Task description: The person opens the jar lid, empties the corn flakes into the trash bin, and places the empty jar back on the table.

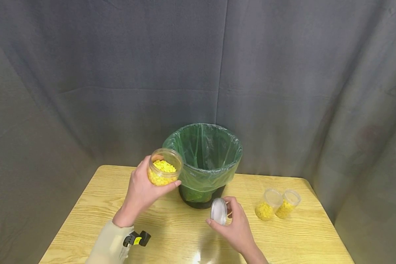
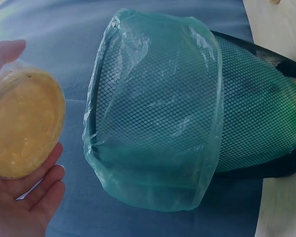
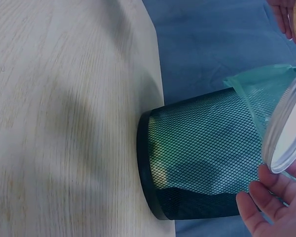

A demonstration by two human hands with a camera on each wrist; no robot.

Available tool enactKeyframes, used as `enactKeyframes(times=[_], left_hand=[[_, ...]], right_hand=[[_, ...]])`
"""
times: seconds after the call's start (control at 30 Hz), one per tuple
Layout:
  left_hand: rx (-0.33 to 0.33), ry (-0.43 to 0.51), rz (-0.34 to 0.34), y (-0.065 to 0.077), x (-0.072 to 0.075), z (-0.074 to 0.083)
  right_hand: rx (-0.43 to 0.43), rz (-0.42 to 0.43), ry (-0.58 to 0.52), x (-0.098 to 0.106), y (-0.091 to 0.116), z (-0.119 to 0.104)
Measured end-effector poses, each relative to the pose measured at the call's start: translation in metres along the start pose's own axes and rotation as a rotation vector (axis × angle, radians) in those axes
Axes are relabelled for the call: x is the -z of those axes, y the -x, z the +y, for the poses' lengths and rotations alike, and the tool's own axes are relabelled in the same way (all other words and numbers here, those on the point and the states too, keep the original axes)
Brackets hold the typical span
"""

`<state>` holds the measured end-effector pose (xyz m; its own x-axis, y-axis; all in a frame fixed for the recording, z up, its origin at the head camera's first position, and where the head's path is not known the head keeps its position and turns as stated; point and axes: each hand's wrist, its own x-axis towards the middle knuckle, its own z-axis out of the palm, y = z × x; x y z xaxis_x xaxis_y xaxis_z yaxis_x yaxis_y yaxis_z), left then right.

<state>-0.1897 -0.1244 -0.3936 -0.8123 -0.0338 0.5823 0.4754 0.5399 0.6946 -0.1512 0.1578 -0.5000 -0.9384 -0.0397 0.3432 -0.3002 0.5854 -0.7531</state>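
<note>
My left hand [image 1: 142, 185] grips a clear plastic jar [image 1: 165, 169] partly filled with small yellow pieces. The jar has no lid on and is held up at the left side of the bin, its mouth toward the head camera. In the left wrist view the jar's round base [image 2: 25, 123] faces the camera. My right hand [image 1: 235, 227] pinches a round silver lid [image 1: 219, 211] by its rim, in front of the bin. A black mesh bin [image 3: 197, 158] with a green plastic liner [image 1: 214, 176] stands at the table's back edge.
Two clear lidded jars [image 1: 266, 205] [image 1: 288, 203] with yellow pieces stand close together on the right of the wooden table [image 1: 303, 234]. A grey curtain [image 1: 145, 66] hangs behind the table and along its sides.
</note>
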Motion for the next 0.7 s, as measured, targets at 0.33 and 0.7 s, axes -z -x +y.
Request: enactKeyframes(times=[0.33,0.7], left_hand=[[-0.014,-0.049,0.002,-0.011,0.005,0.002],[0.057,-0.098,-0.048,-0.026,0.009,0.005]], right_hand=[[-0.009,-0.004,0.013,0.000,0.001,0.001],[-0.022,-0.013,0.036,0.001,0.004,0.004]])
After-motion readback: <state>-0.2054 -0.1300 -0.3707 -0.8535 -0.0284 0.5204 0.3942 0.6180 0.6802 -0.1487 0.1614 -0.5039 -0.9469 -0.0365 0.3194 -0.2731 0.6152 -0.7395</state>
